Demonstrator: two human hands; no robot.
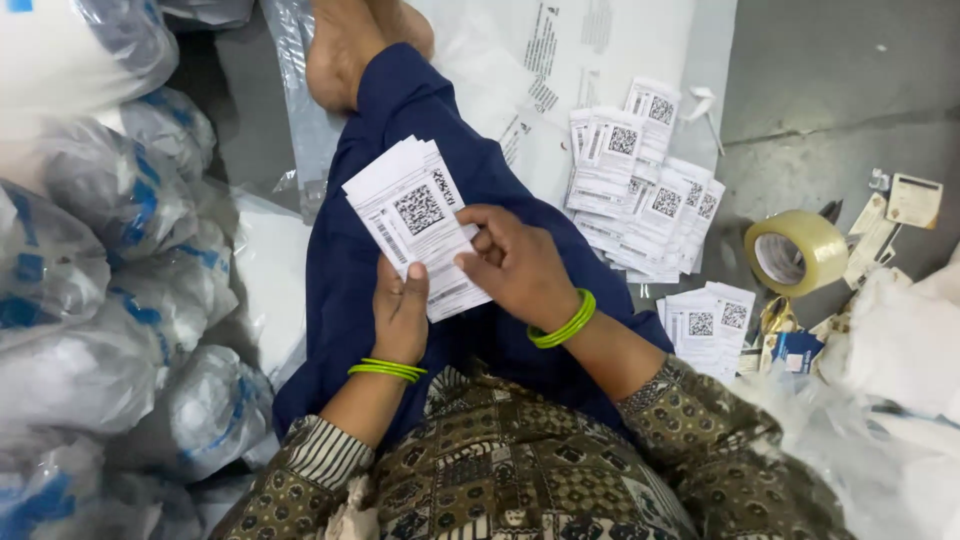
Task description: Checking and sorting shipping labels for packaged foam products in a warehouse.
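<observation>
A stack of white printed labels (415, 220) sits over the person's blue-clad lap, and everything else is placed from it. The left hand (400, 312) holds the stack from below, its grip closed on the lower edge with the thumb pressed on the top label. The right hand (518, 265) comes in from the stack's right side, fingers curled, its grip pinching the right edge of the labels. Most of the stack fans up and to the left, beyond both grips. To the right of the stack, loose labels (645, 190) lie spread on the floor; farther right is a roll of clear tape (795, 252). Left of the stack, plastic-wrapped parcels (110, 260) are piled.
</observation>
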